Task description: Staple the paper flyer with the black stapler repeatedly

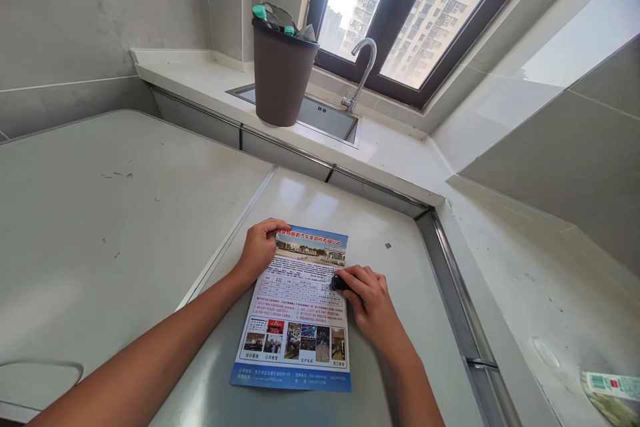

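A printed paper flyer (pixel 295 283) lies on the pale surface in front of me, with red Chinese lettering, a building photo, a table of text and a blue band at the bottom. My left hand (pixel 261 248) holds its upper left corner, the fingers curled over the edge. In my right hand (pixel 367 290) is a small black hand-held object (pixel 339 283), pinched and pressed to the flyer's right side. Patterned dark marks show on the paper beside this object; my fingers hide most of it, so its kind is unclear.
A brown bin (pixel 284 77) with green-capped bottles stands at the counter's front edge, before a sink (pixel 333 119) with a metal faucet (pixel 367 63). A dark patterned mark (pixel 388 246) and scattered dark specks (pixel 117 175) lie on the surface. A green-and-white packet (pixel 613 385) sits lower right.
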Demonstrator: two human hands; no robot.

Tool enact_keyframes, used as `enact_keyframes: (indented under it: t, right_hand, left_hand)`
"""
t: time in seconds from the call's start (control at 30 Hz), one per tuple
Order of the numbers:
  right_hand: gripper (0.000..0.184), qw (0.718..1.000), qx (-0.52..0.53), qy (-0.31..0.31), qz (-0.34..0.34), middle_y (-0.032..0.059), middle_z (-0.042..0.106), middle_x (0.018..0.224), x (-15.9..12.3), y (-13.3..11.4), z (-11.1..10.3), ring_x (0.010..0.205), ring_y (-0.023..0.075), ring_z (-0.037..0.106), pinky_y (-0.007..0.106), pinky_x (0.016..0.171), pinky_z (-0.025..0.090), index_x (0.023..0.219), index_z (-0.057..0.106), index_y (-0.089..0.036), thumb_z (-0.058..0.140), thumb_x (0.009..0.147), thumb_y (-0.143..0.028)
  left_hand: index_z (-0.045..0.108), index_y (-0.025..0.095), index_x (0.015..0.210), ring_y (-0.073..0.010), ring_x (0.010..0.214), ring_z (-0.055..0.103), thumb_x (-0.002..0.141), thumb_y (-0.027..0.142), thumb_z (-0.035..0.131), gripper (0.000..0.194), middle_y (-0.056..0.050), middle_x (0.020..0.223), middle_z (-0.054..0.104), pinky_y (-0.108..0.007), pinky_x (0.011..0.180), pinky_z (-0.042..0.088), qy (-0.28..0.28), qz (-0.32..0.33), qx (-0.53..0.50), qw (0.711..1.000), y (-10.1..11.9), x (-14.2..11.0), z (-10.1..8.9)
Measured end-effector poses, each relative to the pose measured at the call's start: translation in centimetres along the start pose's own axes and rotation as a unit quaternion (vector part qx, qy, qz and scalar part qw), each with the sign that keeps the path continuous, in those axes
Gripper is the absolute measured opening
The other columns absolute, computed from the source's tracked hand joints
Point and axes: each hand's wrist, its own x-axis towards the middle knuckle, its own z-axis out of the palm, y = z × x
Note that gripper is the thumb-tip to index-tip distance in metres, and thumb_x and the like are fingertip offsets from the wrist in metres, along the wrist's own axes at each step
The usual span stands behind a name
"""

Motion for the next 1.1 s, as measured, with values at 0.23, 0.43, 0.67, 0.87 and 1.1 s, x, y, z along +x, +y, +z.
enact_keyframes:
  t: [0.23, 0.43, 0.67, 0.87, 1.1]
  right_hand:
    - [0.037, 1.000, -0.015, -0.002, 0.008, 0.0066, 0.065, 0.120, 0.0, -0.3, 0.0, 0.106, 0.0255, 0.056, 0.044, 0.092, 0.038, 0.127, 0.060, -0.030, 0.046, 0.097, -0.013]
    - [0.042, 0.999, -0.049, -0.004, 0.022, 0.0068, 0.066, 0.115, 0.3, -0.9, 0.5, 0.102, 0.0264, 0.056, 0.046, 0.090, 0.036, 0.121, 0.061, -0.030, 0.049, 0.090, -0.006]
    - [0.051, 0.991, -0.128, 0.010, 0.023, 0.0092, 0.065, 0.121, 0.3, -2.0, 1.8, 0.107, 0.0298, 0.054, 0.052, 0.096, 0.033, 0.121, 0.059, -0.028, 0.052, 0.081, 0.003]
    - [0.061, 0.998, -0.051, 0.027, 0.015, 0.0058, 0.067, 0.118, -0.5, -0.3, 0.3, 0.106, 0.0235, 0.059, 0.041, 0.094, 0.042, 0.138, 0.053, -0.032, 0.050, 0.086, 0.000]
    - [0.055, 0.985, -0.053, 0.109, 0.124, 0.0048, 0.068, 0.112, -2.3, 4.5, -0.8, 0.106, 0.0253, 0.062, 0.039, 0.086, 0.047, 0.127, 0.060, -0.031, 0.053, 0.081, -0.001]
  left_hand:
    - [0.081, 0.021, 0.089, -0.0226, 0.100, 0.069, 0.085, 0.012, 0.045, 0.038, -0.005, 0.105, 0.077, -0.034, 0.090, 0.055, 0.001, 0.004, -0.002, 1.000, 0.0, 0.0, 0.0]
    - [0.081, 0.021, 0.089, -0.0224, 0.100, 0.069, 0.084, 0.013, 0.045, 0.037, -0.006, 0.105, 0.077, -0.035, 0.090, 0.055, 0.001, 0.005, 0.010, 1.000, -0.1, 0.0, 0.1]
    - [0.080, 0.021, 0.089, -0.0229, 0.101, 0.069, 0.085, 0.015, 0.044, 0.036, -0.007, 0.107, 0.076, -0.038, 0.095, 0.053, -0.005, 0.010, 0.012, 1.000, -0.2, 0.2, 0.0]
    - [0.080, 0.022, 0.089, -0.0234, 0.104, 0.068, 0.083, 0.015, 0.044, 0.037, -0.006, 0.107, 0.077, -0.039, 0.098, 0.052, -0.021, 0.025, 0.028, 0.999, -0.5, 0.4, -0.2]
    - [0.080, 0.022, 0.089, -0.0244, 0.104, 0.069, 0.083, 0.018, 0.046, 0.035, -0.007, 0.108, 0.077, -0.039, 0.096, 0.053, -0.034, 0.031, 0.033, 0.998, -0.7, 0.5, -0.3]
